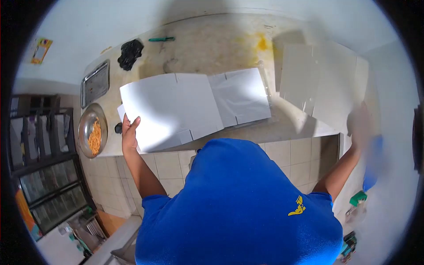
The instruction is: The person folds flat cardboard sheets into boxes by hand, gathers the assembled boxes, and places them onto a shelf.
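Observation:
A white flattened cardboard box [176, 106] with slits and fold lines lies over the counter's front part. My left hand [130, 136] grips its left edge, thumb on top and fingers partly hidden beneath. On the right, a second flattened cardboard box [324, 81], greyish in the shade, slants over the counter's right end against the wall. My right hand [358, 123] is at that box's lower right edge. Motion smears its fingers, so I cannot tell whether they hold the cardboard.
A metal bowl of orange strips [94, 137] and a metal tray [95, 84] stand at the counter's left end. Behind lie a black plastic bag [130, 54] and a green-handled tool [161, 39]. Yellow stains [263, 43] mark the counter. A dark shelf rack [44, 145] stands left.

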`<state>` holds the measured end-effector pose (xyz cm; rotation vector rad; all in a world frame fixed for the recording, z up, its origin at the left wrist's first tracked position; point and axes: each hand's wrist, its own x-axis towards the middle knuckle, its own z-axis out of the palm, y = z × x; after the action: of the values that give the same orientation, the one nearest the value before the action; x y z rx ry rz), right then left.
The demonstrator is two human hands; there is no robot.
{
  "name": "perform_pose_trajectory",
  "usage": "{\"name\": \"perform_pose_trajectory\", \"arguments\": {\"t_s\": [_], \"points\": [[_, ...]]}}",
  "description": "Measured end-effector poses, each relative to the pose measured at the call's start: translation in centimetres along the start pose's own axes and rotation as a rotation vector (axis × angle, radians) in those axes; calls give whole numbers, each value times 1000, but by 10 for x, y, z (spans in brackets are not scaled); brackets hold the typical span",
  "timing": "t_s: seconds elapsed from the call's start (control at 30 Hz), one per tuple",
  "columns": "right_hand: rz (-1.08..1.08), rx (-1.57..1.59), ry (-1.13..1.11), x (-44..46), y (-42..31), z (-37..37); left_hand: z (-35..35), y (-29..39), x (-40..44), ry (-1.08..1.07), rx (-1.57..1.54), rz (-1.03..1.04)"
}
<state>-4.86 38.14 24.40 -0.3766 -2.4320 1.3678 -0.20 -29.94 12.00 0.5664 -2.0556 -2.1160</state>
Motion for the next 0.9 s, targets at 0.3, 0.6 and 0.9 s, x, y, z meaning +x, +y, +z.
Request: {"name": "perform_pose_trajectory", "arguments": {"t_s": [0.3, 0.6, 0.9], "points": [[-124, 339, 321, 15, -12, -37, 114, -79, 22, -84, 374, 49], [54, 253, -94, 37, 108, 138, 180, -172, 10, 273, 897, 40], [6, -19, -280, -47, 221, 253, 170, -178, -11, 327, 833, 275]]}}
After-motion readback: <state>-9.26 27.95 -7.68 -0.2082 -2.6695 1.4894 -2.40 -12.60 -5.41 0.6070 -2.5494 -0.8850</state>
